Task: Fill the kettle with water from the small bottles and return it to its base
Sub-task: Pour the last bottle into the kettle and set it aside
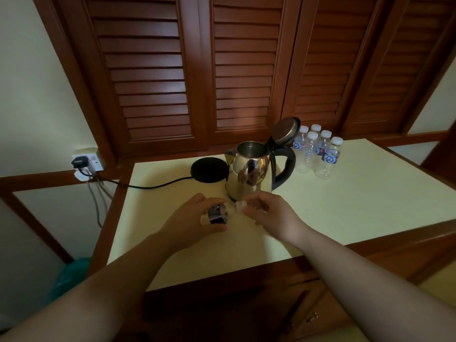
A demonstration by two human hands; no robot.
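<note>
Left hand grip wraps bottle; right hand grip pinches its cap.

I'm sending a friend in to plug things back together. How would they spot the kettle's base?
On the pale tabletop before the louvred wooden doors, find the shiny steel kettle with its lid up. Just left of it lies the base, a flat black disc. Unlike the clear bottles to the kettle's right, a black cord runs from it toward the wall socket.

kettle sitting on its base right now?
No. The kettle stands on the table to the right of the black base, lid open.
</note>
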